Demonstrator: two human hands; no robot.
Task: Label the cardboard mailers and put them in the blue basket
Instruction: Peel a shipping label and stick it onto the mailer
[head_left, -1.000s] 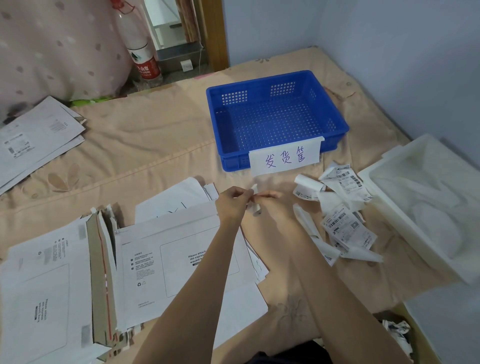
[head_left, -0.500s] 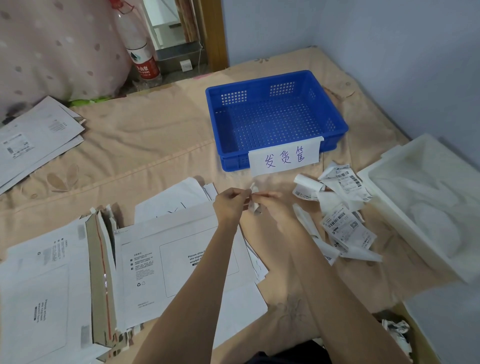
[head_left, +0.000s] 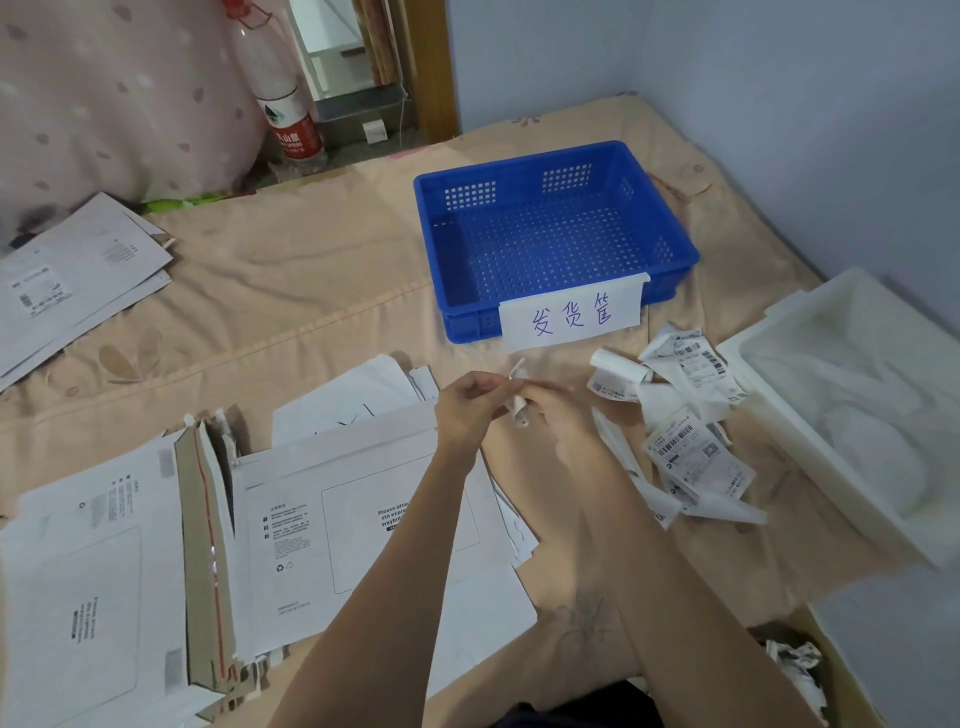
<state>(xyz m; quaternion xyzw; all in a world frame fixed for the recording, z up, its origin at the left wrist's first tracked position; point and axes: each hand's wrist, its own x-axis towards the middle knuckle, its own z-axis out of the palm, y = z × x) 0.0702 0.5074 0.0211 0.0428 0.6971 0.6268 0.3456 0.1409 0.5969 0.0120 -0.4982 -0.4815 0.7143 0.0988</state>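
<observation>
- A loose pile of white mailers (head_left: 78, 270) is seen at the far left edge of the frame, one carrying a printed label.
- At lower left, a stack of cardboard mailers (head_left: 93, 587) is spread on the peach bedsheet (head_left: 291, 270); one opened mailer (head_left: 202, 561) shows its brown inside and a red tear strip.
- Just right of it, a flat white mailer (head_left: 332, 514) lies face up, partly covered by the left forearm.
- A clear water bottle (head_left: 283, 104) with a red label is noted upright in the upper left, beyond the bed edge.
- The left hand (head_left: 467, 405) is held at frame centre, fingers curled, pinching a small curled label strip (head_left: 519, 400).
- The right hand (head_left: 558, 410) meets it just beside, fingers also pinched on the same strip; this hand is blurred.
- The blue basket (head_left: 431, 244) sits in the upper centre, a handwritten paper sign (head_left: 571, 317) fixed to its near wall. No mailers lie in it.
- A heap of printed shipping labels (head_left: 685, 447) and backing scraps is scattered right of the hands.
- A white plastic tub (head_left: 779, 384) is recorded at the right edge, holding pale sheets.
</observation>
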